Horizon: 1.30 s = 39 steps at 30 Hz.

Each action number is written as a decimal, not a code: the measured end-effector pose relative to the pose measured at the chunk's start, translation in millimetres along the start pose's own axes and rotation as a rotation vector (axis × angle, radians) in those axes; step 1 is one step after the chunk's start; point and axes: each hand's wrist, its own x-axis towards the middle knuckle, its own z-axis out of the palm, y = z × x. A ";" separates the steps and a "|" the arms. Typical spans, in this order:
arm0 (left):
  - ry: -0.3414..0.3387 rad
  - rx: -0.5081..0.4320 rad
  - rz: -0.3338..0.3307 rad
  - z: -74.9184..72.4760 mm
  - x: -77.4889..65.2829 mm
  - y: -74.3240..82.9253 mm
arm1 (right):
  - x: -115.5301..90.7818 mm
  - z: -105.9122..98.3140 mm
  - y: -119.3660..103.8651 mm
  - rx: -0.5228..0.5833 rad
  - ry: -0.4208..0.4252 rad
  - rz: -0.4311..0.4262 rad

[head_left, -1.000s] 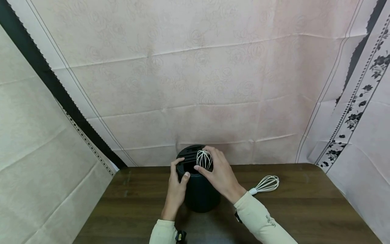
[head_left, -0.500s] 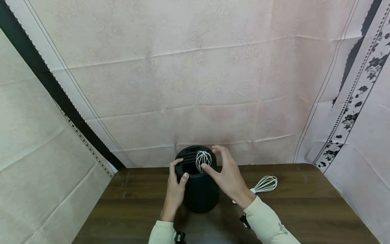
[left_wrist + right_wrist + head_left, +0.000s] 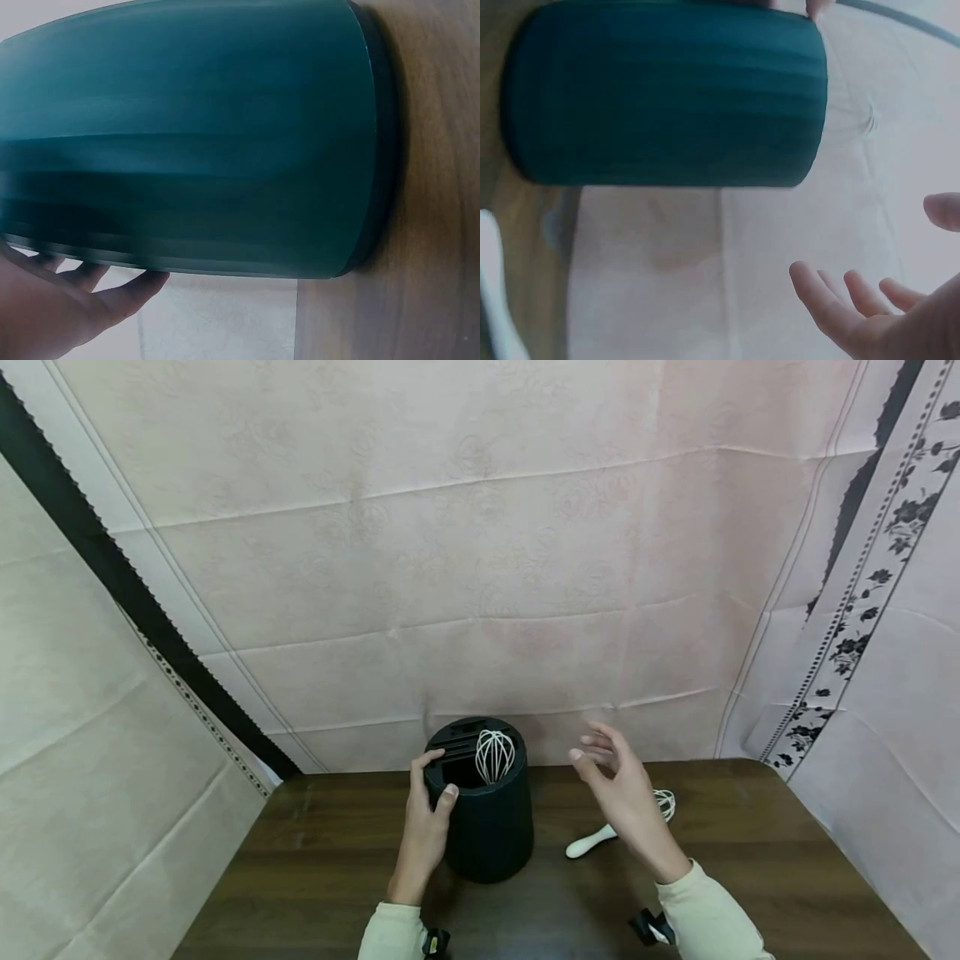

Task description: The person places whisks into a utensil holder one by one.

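A dark green utensil holder [image 3: 491, 835] with a slotted black top stands upright on the table in the head view. Its rim is gripped on the left side by my left hand [image 3: 426, 831], thumb at the front. The left wrist view shows the fingers [image 3: 131, 294] of that hand along the holder's ribbed wall. One white whisk [image 3: 495, 755] is in the holder, wires up, its handle hidden inside. My right hand [image 3: 626, 793] hovers to the right of the holder, holding nothing, fingers loosely bent. Below it lies a second white whisk [image 3: 590, 842], partly covered by the hand and wrist.
The brown wooden table [image 3: 322, 877] ends at a back edge right behind the holder. Pale patterned cloth [image 3: 480, 568] hangs behind and on both sides. A black device [image 3: 651, 928] is strapped at the right wrist, another [image 3: 435, 942] at the left.
My right hand has let go of the whisk in the holder and moved right, over the whisk on the table. My left hand still grips the holder.
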 end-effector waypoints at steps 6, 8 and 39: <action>0.000 0.029 -0.024 -7.0 -0.8 0.2 | -9.9 -15.9 26.0 0.133 0.041 0.156; -0.006 0.032 -0.011 -9.3 -0.4 0.6 | -12.8 -20.1 36.2 0.136 0.059 0.205; -0.154 0.370 0.006 -28.7 7.9 19.5 | -30.7 -13.5 130.7 0.337 0.074 0.582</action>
